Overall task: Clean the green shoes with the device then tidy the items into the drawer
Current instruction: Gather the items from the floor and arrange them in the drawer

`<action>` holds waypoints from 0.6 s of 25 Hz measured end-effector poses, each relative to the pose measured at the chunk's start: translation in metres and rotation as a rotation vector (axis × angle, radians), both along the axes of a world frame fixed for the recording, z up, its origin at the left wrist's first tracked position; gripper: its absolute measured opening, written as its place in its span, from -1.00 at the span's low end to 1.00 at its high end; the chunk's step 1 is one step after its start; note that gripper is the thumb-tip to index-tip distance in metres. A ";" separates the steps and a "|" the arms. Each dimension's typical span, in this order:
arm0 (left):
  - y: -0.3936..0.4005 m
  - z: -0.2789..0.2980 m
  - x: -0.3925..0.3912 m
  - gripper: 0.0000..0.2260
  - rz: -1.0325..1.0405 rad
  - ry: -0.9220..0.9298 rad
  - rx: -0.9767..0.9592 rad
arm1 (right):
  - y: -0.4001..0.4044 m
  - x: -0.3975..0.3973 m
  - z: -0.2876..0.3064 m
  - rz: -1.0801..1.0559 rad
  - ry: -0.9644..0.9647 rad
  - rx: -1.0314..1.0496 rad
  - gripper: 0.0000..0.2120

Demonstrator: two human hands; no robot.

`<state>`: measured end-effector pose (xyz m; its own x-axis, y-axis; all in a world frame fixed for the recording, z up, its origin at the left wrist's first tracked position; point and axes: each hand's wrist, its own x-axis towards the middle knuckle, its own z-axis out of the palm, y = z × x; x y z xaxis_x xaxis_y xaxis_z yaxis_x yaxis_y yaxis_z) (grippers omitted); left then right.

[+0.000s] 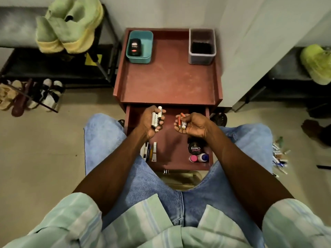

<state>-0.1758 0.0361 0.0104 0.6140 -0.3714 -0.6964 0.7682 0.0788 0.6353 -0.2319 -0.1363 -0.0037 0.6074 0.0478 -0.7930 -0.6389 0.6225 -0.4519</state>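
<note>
The open drawer [179, 133] of a red-brown cabinet [168, 81] lies below both my hands. My left hand [151, 120] holds several white batteries [156, 119] over the drawer's left half. My right hand [192, 125] holds orange and white batteries [181, 121] over its right half. A pair of green shoes [69, 24] sits on the black rack at upper left. Another green shoe [316, 62] rests on a shelf at right. A black device [135, 47] lies in a teal bin [139, 45] on the cabinet top.
The drawer holds a black polish tin [196, 148], a small pink-capped bottle [199, 158] and batteries [149, 152] at its left. A grey bin [202, 46] stands on the cabinet top. Loose batteries [280, 158] lie on the floor at right. Sandals [30, 95] sit under the left rack.
</note>
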 end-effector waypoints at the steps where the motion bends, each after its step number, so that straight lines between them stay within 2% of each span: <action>1: 0.000 -0.002 0.005 -0.82 -0.005 0.000 0.047 | -0.002 -0.002 -0.005 0.023 0.004 -0.006 -0.80; 4: 0.002 -0.006 0.017 -0.84 -0.033 0.008 0.129 | 0.004 -0.005 -0.023 0.098 -0.006 -0.050 -0.79; 9: 0.018 -0.006 0.041 -0.85 0.026 0.020 0.101 | 0.033 0.008 -0.070 0.248 0.087 -0.135 -0.85; 13: 0.028 -0.011 0.050 -0.86 0.073 0.022 0.077 | 0.076 0.006 -0.099 0.321 0.256 -0.325 -0.89; 15: 0.028 -0.011 0.051 -0.87 0.085 0.022 0.070 | 0.084 -0.007 -0.126 0.395 0.279 -0.425 -0.90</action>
<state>-0.1252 0.0640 -0.0007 0.6256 -0.2686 -0.7325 0.7744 0.1004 0.6246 -0.2394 -0.0523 -0.1297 0.3762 -0.1273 -0.9178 -0.9127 0.1199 -0.3907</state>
